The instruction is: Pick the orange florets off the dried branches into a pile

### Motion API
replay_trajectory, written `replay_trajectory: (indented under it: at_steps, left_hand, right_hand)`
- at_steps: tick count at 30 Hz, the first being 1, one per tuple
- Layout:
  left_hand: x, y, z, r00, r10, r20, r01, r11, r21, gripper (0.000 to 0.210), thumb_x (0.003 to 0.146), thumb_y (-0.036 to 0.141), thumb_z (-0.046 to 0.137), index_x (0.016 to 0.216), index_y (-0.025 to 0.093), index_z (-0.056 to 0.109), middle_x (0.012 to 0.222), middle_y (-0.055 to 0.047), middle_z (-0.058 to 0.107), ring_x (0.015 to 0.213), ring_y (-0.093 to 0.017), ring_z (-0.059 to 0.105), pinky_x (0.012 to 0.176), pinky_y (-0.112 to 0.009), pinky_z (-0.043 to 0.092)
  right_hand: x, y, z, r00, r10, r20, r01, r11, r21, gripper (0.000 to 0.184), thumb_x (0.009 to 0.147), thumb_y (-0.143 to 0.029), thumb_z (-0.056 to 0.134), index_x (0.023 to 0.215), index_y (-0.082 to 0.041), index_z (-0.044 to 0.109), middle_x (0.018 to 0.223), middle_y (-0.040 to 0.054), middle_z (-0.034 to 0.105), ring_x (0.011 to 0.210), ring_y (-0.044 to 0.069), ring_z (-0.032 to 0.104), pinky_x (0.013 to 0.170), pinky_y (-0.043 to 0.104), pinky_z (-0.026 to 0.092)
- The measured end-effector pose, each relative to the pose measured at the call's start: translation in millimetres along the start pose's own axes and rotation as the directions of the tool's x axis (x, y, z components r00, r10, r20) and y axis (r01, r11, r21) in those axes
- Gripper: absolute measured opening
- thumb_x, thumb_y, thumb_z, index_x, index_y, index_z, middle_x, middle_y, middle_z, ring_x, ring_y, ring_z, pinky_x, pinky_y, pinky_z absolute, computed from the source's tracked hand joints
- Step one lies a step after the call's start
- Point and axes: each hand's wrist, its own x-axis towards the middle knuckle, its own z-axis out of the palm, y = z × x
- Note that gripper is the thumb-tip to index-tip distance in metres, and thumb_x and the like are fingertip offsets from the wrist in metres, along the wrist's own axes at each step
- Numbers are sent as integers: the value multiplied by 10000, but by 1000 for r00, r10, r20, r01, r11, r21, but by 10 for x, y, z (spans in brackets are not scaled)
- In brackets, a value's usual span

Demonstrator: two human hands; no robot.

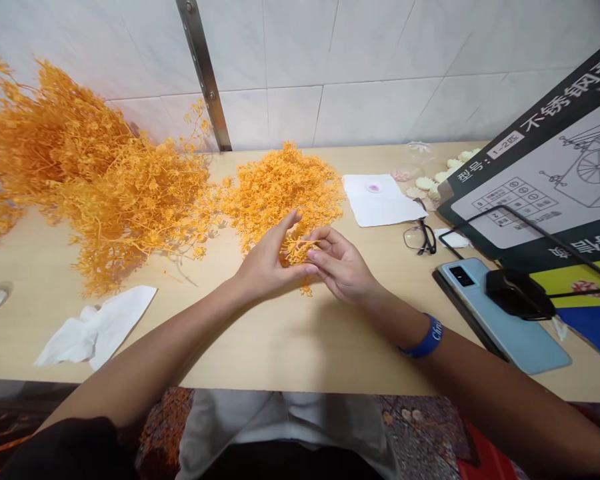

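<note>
Partway, it seems: before the heap [290, 180], the right hand [344, 268] pinches a sprig [296, 253], the left hand [265, 265] grips unclearly, and a bunch [95, 150] remains leftward.

Smooth wood-look table [280, 347], metal strip [205, 73]

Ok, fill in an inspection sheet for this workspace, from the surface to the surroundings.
Surface: pale wood-look table.
Job's things: large bushy orange flower bunch at left; smaller orange flower pile in the middle; small orange flower sprig at the hands.
Clutter: crumpled white tissue at left; white paper sheet, black-framed glasses and light-blue phone with a black watch-like device at right.
Hands: right hand pinches the sprig; left hand curves around it, its grip unclear.
Cables: none certain; a thin black cord-like loop near the phone is hard to identify.
Surroundings: pale tiled wall with a metal strip; dark printed panel at right.
</note>
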Motion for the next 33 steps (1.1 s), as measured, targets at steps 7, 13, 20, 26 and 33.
replay_trajectory:
  at_steps: [7, 13, 20, 26, 33]
  left_hand:
    - [-7, 38, 22, 1000, 27, 8, -26, 993, -116, 783, 799, 555, 699, 1452, 211, 436, 1497, -153, 445, 1378, -339, 423, 1143, -517, 339]
    - [-21, 80, 50, 996, 91, -26, -94, 958, -272, 454, 965, 438, 507, 1334, 179, 562, 1368, -136, 581, 1288, -272, 530, 1096, -429, 407]
    - [-19, 188, 79, 996, -85, -1, 70, 821, -567, 481, 936, 538, 522, 1200, 149, 625, 1101, -125, 715, 787, -186, 689, 751, -340, 556]
    - [42, 150, -12, 953, -303, 6, 209, 644, -736, 509, 877, 652, 538, 1036, 171, 589, 706, -26, 706, 575, -167, 678, 623, -311, 567]
    - [86, 82, -101, 947, -321, 12, 220, 621, -753, 463, 893, 576, 570, 1160, 199, 601, 910, -62, 748, 866, -195, 726, 826, -333, 574]
  right_hand:
    - [-18, 15, 21, 999, 12, 36, -13, 1000, 18, 374, 732, -423, 796, 898, -247, 510, 880, -28, 597, 711, 92, 584, 666, 224, 553]
    - [-20, 61, 28, 996, -10, 87, 26, 982, -187, 358, 784, -505, 728, 874, -209, 550, 843, 1, 580, 799, 135, 626, 797, 309, 580]
    - [-43, 7, -5, 988, -67, 138, 119, 903, -413, 447, 871, -595, 565, 758, -170, 648, 781, 55, 628, 729, 160, 613, 694, 312, 571]
    - [-92, -56, 12, 956, -25, 292, 172, 854, -491, 444, 917, -554, 515, 788, -164, 682, 759, 51, 630, 676, 139, 565, 652, 285, 500]
    - [-52, -3, -33, 971, -152, 184, 194, 953, -234, 396, 927, -484, 544, 670, -186, 593, 777, 48, 613, 716, 154, 594, 689, 323, 529]
